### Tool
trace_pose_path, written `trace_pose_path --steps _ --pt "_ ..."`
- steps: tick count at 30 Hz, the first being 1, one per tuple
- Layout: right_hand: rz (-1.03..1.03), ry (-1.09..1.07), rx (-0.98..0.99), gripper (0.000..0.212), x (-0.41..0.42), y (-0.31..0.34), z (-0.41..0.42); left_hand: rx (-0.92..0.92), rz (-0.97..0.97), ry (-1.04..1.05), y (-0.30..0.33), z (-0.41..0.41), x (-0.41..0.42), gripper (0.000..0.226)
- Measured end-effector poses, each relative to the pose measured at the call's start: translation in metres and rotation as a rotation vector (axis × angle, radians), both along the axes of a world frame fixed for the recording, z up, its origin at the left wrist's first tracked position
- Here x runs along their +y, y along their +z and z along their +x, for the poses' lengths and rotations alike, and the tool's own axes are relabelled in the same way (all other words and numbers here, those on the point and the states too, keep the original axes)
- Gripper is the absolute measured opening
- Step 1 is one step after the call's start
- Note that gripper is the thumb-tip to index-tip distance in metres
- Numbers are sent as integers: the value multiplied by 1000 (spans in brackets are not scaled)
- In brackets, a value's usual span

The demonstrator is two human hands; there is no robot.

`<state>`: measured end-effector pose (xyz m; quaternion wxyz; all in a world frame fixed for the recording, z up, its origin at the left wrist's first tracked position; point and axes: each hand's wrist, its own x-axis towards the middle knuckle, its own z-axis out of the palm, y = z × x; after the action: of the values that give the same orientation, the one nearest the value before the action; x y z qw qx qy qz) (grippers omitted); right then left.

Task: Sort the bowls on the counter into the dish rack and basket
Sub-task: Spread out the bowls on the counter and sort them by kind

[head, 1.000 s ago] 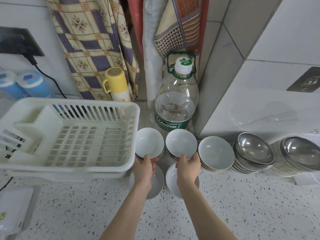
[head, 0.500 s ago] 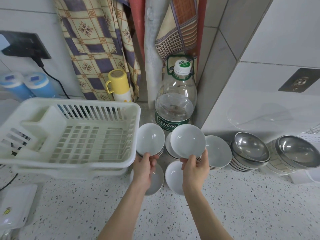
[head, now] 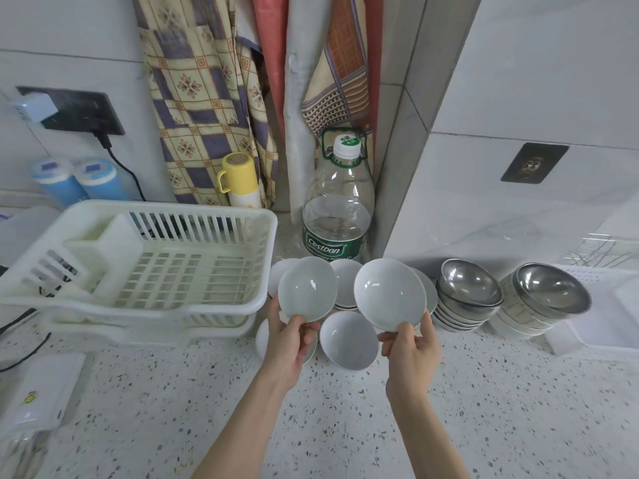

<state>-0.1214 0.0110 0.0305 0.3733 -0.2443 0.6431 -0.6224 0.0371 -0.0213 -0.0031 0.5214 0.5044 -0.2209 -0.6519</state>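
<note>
My left hand (head: 288, 344) grips a white bowl (head: 307, 288) by its near rim, lifted above the counter and tilted toward me. Another white bowl (head: 389, 293) hangs tilted in my right hand (head: 411, 350), held the same way. Behind them stand stacks of white bowls (head: 346, 285), partly hidden. One white bowl (head: 347, 340) lies on the counter between my hands, and another (head: 261, 338) shows beside my left hand. Two stacks of steel bowls (head: 468, 292) (head: 549, 292) stand to the right. The white plastic dish rack (head: 166, 264) sits empty at the left.
A large water bottle (head: 337, 209) stands in the corner behind the bowls, a yellow flask (head: 240, 179) beside it. Two blue containers (head: 77, 179) and a plugged cable sit behind the rack. A wire rack (head: 603, 250) over a white tray (head: 608, 312) shows far right. A white device (head: 38, 392) lies front left.
Both hands have lifted a white bowl off its stack, first the right, then the left, and brought them up and toward me.
</note>
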Motion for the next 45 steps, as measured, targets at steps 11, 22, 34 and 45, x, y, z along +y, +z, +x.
trace_pose_path --steps 11,22,34,45 --pt "113 65 -45 43 80 -9 -16 -21 73 29 -4 -2 106 56" --pt "283 201 -82 48 151 -34 -7 -79 194 217 -20 24 197 55" --pt "323 364 -92 61 137 -43 81 -226 176 395 -18 118 177 66" --pt "361 382 -88 62 96 -62 205 -377 225 152 -35 224 133 61"
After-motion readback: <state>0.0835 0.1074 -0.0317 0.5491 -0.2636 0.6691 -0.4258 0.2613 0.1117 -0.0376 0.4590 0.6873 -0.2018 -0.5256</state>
